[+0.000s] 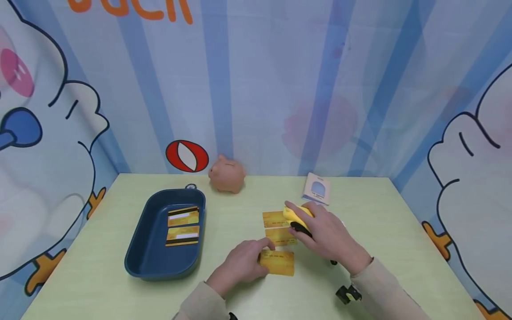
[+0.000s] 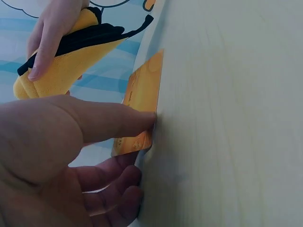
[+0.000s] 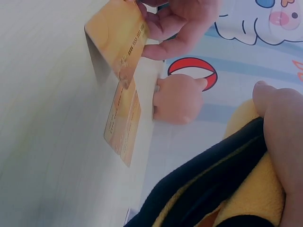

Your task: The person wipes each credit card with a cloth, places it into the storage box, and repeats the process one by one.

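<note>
This looks like a small staged booth or set; the kind of building around it cannot be told. A printed backdrop (image 1: 256, 89) with blue stripes wraps the back and both sides of a pale wood-look worktop (image 1: 232, 222). Large white cartoon animals (image 1: 472, 186) and cropped orange letters (image 1: 150, 11) decorate it, giving a playful, child-themed look. A pink piggy bank (image 1: 228, 176) stands near the back edge.

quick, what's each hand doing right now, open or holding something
Left hand: closed, pinching the nearest gold card at its edge.
Right hand: closed, gripping a yellow-and-black fabric item.
</note>
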`<action>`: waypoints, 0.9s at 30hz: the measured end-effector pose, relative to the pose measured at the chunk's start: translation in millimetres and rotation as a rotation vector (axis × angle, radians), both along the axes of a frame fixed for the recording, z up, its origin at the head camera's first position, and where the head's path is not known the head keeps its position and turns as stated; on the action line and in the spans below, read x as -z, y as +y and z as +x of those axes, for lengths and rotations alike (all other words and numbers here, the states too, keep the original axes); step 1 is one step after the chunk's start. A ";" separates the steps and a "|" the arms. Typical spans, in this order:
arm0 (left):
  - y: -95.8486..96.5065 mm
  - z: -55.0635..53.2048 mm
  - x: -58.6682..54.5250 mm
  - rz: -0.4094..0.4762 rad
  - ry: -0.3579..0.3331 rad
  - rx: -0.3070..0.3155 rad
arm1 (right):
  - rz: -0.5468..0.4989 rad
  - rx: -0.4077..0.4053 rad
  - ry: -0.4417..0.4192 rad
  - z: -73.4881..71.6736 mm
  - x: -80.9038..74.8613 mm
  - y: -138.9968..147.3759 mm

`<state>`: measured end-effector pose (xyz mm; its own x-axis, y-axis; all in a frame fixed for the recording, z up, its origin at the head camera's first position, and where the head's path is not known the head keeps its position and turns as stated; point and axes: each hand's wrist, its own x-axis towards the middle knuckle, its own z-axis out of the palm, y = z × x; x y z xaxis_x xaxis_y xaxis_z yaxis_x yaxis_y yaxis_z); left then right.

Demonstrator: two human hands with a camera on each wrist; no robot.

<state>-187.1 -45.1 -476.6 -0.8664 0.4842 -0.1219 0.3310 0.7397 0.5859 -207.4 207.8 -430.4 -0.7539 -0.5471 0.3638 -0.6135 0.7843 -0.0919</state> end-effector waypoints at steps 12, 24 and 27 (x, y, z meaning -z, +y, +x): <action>-20.7 -13.2 -5.4 0.401 -0.181 -0.063 | -0.016 -0.027 -0.006 -2.0 -2.7 -4.8; -25.1 -25.8 -23.4 0.737 -0.228 -0.208 | -0.035 -0.140 -0.004 -3.1 -14.0 -29.5; -24.7 -28.0 -25.7 0.761 -0.222 -0.195 | -0.036 -0.167 0.019 -4.3 -15.3 -37.4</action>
<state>-215.1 -69.7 -451.0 -0.9379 0.3468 0.0007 0.0546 0.1455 0.9879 -211.7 170.4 -415.1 -0.6464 -0.6504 0.3988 -0.7369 0.6678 -0.1054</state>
